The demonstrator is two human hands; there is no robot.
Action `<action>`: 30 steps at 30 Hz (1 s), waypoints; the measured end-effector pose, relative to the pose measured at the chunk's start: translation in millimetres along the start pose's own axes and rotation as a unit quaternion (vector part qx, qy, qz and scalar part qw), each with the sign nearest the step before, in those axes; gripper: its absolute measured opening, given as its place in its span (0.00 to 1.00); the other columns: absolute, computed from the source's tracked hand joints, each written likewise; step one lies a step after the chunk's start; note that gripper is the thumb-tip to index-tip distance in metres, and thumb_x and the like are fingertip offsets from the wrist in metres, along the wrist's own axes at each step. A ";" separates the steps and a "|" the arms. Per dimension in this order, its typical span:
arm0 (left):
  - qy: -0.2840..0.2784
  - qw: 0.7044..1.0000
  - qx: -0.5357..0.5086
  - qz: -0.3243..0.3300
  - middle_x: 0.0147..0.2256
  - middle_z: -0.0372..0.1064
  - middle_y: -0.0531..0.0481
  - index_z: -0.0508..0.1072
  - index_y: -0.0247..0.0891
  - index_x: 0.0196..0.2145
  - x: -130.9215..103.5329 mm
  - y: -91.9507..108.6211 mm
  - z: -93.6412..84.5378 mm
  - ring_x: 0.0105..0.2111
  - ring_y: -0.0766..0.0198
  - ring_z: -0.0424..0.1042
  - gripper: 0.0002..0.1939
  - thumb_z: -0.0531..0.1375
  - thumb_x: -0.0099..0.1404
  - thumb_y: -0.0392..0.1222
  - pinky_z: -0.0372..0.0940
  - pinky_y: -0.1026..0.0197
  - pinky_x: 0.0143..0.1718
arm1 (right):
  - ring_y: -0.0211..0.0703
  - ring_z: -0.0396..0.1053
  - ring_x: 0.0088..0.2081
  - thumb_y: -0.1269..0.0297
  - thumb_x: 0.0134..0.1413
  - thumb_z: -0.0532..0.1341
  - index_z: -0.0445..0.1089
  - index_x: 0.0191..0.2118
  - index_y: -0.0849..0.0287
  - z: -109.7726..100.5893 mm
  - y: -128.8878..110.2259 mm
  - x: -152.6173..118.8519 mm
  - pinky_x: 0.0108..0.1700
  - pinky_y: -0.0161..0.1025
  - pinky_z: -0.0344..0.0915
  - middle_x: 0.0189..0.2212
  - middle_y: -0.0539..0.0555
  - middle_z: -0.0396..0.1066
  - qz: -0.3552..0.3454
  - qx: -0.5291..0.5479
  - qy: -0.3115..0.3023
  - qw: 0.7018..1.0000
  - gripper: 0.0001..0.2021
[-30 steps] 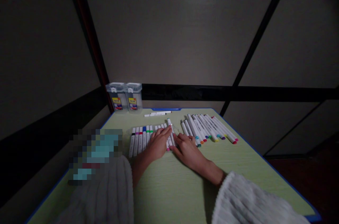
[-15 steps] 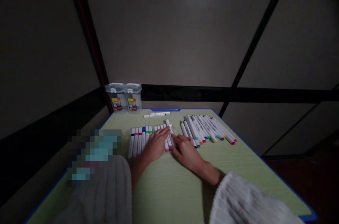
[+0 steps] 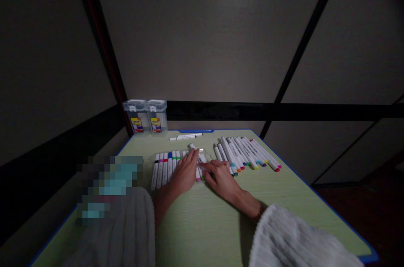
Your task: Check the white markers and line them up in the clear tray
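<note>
A row of white markers (image 3: pixel 160 171) with coloured bands lies in a clear sleeve on the green table (image 3: pixel 202 233). My left hand (image 3: pixel 186 171) lies over the right part of this row, its fingers extended and hiding some markers. Under its fingertips a white marker (image 3: pixel 192 146) slants across the others. My right hand (image 3: pixel 221 176) is just right of it, fingers bent, with the fingertips touching the slanted marker's lower end; its grip is hard to make out. Beside my right hand, a loose group of markers (image 3: pixel 243 152) with coloured tips is spread to the right.
Two clear lidded boxes (image 3: pixel 158 117) with yellow labels stand at the back left corner. Two thin white markers (image 3: pixel 183 138) lie near the back edge. A pixelated teal patch (image 3: pixel 120 178) covers the left side. A panelled wall (image 3: pixel 202 48) rises behind the table.
The slanted marker's upper end has swung left, so it lies more tilted across the row. My left hand has shifted slightly left and its fingers have moved with the marker. The view has moved slightly.
</note>
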State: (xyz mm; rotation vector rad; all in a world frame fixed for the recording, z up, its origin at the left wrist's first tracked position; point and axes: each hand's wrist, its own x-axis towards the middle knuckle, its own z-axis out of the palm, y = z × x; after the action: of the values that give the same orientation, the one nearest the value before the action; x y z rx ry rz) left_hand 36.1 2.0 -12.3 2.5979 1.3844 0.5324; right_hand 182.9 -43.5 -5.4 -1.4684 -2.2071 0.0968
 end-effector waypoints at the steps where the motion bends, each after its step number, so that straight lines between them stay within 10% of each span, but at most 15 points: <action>1: 0.001 1.000 0.000 0.001 0.59 0.45 0.36 0.47 0.28 0.58 0.1 -0.2 0.1 0.59 0.58 0.47 0.29 0.41 0.58 0.26 0.50 0.53 0.55 | 0.43 0.64 0.38 0.70 0.54 0.51 0.68 0.44 0.56 -0.7 0.5 0.1 0.39 0.39 0.48 0.32 0.54 0.69 -0.001 -0.011 0.001 1.000 0.14; 30: -0.022 0.999 0.030 -0.004 0.57 0.51 0.40 0.57 0.31 0.54 -0.6 -0.7 -3.3 0.57 0.59 0.51 0.24 0.43 0.60 0.28 0.50 0.54 0.56 | 0.50 0.66 0.37 0.66 0.55 0.50 0.65 0.39 0.61 -22.6 19.8 1.9 0.39 0.43 0.46 0.33 0.60 0.71 0.092 -0.175 -0.029 0.980 0.10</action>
State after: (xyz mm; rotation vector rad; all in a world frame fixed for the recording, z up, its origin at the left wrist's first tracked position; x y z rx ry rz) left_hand 34.0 1.7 -9.6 2.6316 1.4176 0.4364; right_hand 208.9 -38.0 8.8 -1.8801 -2.2104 -0.2006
